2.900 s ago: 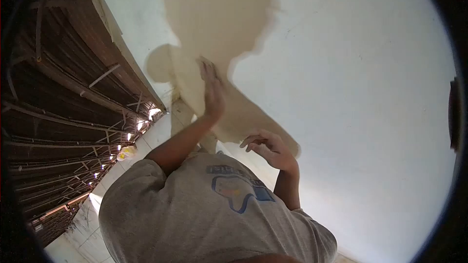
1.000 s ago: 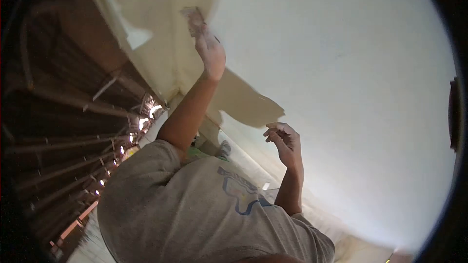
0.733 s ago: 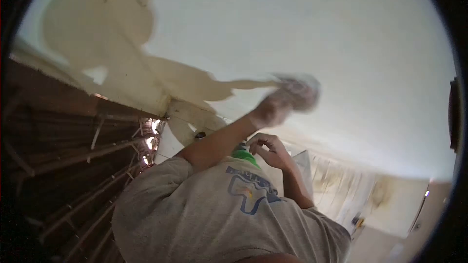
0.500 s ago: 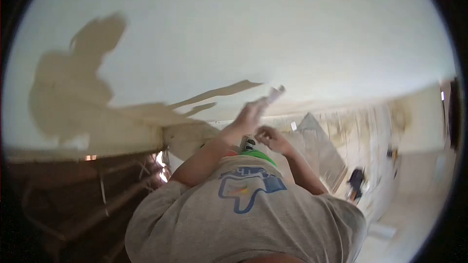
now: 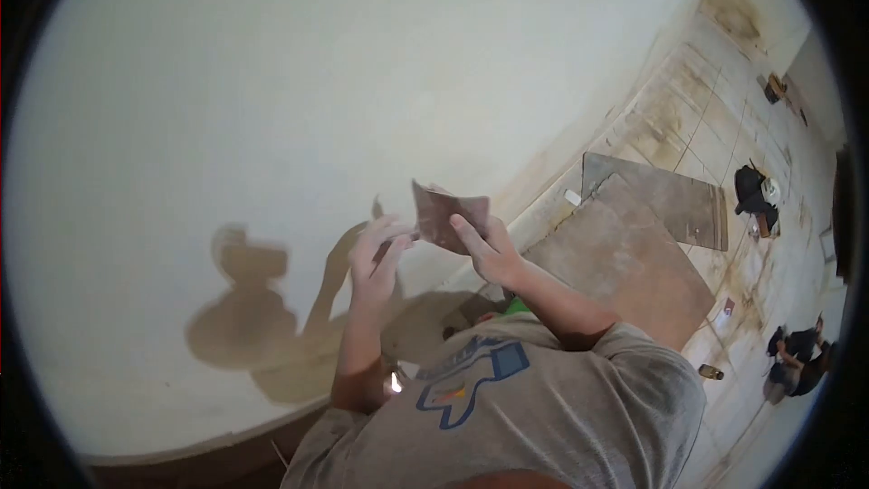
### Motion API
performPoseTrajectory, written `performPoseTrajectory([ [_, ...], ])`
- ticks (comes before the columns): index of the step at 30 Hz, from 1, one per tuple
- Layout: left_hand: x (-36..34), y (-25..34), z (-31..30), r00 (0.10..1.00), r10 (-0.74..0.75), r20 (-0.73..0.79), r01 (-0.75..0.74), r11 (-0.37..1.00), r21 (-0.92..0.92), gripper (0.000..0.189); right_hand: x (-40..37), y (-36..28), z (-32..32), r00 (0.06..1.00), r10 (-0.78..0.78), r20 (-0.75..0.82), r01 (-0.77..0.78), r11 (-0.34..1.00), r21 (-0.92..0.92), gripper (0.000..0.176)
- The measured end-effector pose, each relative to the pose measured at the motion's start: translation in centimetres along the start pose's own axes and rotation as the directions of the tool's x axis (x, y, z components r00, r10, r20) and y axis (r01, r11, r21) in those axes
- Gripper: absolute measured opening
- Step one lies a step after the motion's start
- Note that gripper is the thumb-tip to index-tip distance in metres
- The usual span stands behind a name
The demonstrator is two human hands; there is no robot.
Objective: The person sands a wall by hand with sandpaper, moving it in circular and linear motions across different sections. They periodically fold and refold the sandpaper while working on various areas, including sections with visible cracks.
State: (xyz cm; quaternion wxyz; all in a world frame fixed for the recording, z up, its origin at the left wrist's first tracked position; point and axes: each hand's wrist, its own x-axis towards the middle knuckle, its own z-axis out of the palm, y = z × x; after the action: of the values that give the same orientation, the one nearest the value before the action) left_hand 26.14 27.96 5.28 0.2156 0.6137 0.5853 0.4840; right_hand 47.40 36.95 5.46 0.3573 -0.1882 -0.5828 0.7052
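A brownish-red sheet of sandpaper (image 5: 441, 217), slightly curved, is held up before the pale wall. My right hand (image 5: 493, 252) grips its right side, thumb flat on the near face and fingers behind. My left hand (image 5: 373, 258), whitened with dust, has its curled fingers and thumb at the sheet's lower left edge, with a dark strip between them. The pale wall (image 5: 317, 109) rises close in front of both hands and carries my shadow.
Flat grey-brown boards (image 5: 625, 254) lie on the stained tile floor (image 5: 692, 118) to the right. Farther right are a dark bag-like bundle (image 5: 751, 190), a small jar-like object (image 5: 711, 371) and another person (image 5: 798, 360). A white piece (image 5: 572, 197) lies by the wall base.
My view has turned, bringing more floor into sight on the right. My hands, apart and blurred before, have come together at the sandpaper, which now faces me spread out.
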Motion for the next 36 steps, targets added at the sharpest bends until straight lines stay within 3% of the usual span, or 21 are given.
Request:
performPoseTrajectory([
  [1, 1.0, 1.6, 0.7, 0.973, -0.019, -0.231, -0.013, 0.991, -0.136, 0.032, 0.7, -0.4, -1.8, 0.947, -0.296, -0.125, 0.261, 0.936, -0.237, 0.045],
  [2, 1.4, 2.6, 1.3, 0.893, -0.067, -0.445, -0.064, 0.96, -0.273, 0.033, 1.2, -0.2, -4.1, 0.902, -0.373, -0.216, 0.313, 0.912, -0.267, 0.044],
  [4, 1.4, 2.4, -0.9, 0.806, 0.069, -0.588, -0.238, 0.947, -0.215, 0.038, 3.0, -0.6, -9.5, 0.778, -0.319, -0.542, 0.183, 0.94, -0.289, 0.046],
  [5, 1.8, 3.3, -1.7, 0.784, 0.104, -0.611, -0.249, 0.956, -0.156, 0.037, 3.9, -0.9, -12.2, 0.679, -0.277, -0.68, 0.123, 0.956, -0.267, 0.049],
  [6, 2.3, 4.1, -2.5, 0.759, 0.14, -0.635, -0.256, 0.962, -0.094, 0.036, 5.8, -1.2, -15.3, 0.621, -0.133, -0.773, 0.178, 0.984, -0.026, 0.05],
  [8, 3.2, 3.9, -4.2, 0.768, 0.114, -0.63, -0.188, 0.981, -0.052, 0.036, 9.4, -2.5, -20.0, 0.529, -0.328, -0.783, 0.395, 0.912, -0.115, 0.047],
  [12, 6.2, 6.4, -4.0, 0.753, 0.089, -0.652, -0.147, 0.989, -0.035, 0.034, 15.6, -3.9, -23.1, 0.441, -0.419, -0.794, 0.458, 0.866, -0.203, 0.048],
  [14, 8.6, 6.4, -3.3, 0.743, 0.004, -0.669, -0.013, 1.0, -0.009, 0.033, 19.2, 1.2, -22.5, 0.639, -0.253, -0.726, 0.427, 0.902, 0.061, 0.047],
  [15, 9.0, 6.3, -3.0, 0.731, -0.039, -0.682, 0.053, 0.999, 0.0, 0.033, 19.0, 1.4, -18.9, 0.638, -0.489, -0.594, 0.432, 0.867, -0.25, 0.045],
  [16, 9.0, 6.1, -3.0, 0.729, -0.034, -0.684, 0.044, 0.999, -0.002, 0.033, 18.9, 1.5, -15.4, 0.585, -0.705, -0.402, 0.453, 0.695, -0.559, 0.054],
  [17, 9.2, 5.6, -3.2, 0.73, -0.028, -0.683, 0.031, 0.999, -0.008, 0.034, 18.8, 1.7, -11.9, 0.49, -0.85, -0.194, 0.481, 0.45, -0.752, 0.069],
  [19, 9.9, 5.5, -2.9, 0.73, -0.027, -0.683, 0.008, 0.999, -0.031, 0.035, 16.3, 4.3, -9.2, 0.678, -0.733, 0.054, 0.591, 0.5, -0.633, 0.076],
  [22, 9.8, 6.2, -2.7, 0.729, -0.011, -0.684, 0.012, 1.0, -0.002, 0.036, 16.9, 10.4, -11.3, 0.465, -0.885, -0.015, 0.649, 0.352, -0.674, 0.076],
  [24, 9.4, 5.5, -3.2, 0.756, 0.021, -0.654, 0.04, 0.996, 0.078, 0.036, 17.6, 10.6, -16.4, 0.485, -0.849, -0.21, 0.362, 0.413, -0.836, 0.072],
  [25, 9.4, 5.5, -3.2, 0.768, 0.015, -0.64, 0.046, 0.996, 0.078, 0.034, 18.7, 10.0, -18.6, 0.428, -0.773, -0.468, 0.272, 0.604, -0.749, 0.064],
  [26, 9.7, 5.3, -3.3, 0.771, 0.016, -0.637, 0.033, 0.997, 0.064, 0.034, 20.0, 8.4, -21.2, 0.365, -0.709, -0.603, 0.251, 0.699, -0.669, 0.056],
  [28, 9.3, 5.0, -3.4, 0.776, 0.001, -0.631, 0.032, 0.999, 0.042, 0.033, 21.8, 4.4, -26.4, 0.259, -0.632, -0.73, 0.319, 0.77, -0.553, 0.051],
  [32, 9.7, 5.3, -2.5, 0.734, 0.024, -0.679, 0.024, 0.998, 0.06, 0.034, 24.4, -1.3, -29.5, 0.248, -0.729, -0.638, 0.413, 0.675, -0.611, 0.052],
  [34, 9.7, 4.7, -2.5, 0.7, 0.032, -0.714, 0.02, 0.998, 0.064, 0.035, 22.8, -4.8, -24.0, 0.286, -0.797, -0.531, 0.496, 0.598, -0.63, 0.053],
  [36, 9.8, 5.1, -2.0, 0.696, 0.06, -0.715, 0.022, 0.994, 0.105, 0.036, 20.9, -3.3, -19.9, 0.483, -0.825, -0.293, 0.421, 0.512, -0.749, 0.065],
])
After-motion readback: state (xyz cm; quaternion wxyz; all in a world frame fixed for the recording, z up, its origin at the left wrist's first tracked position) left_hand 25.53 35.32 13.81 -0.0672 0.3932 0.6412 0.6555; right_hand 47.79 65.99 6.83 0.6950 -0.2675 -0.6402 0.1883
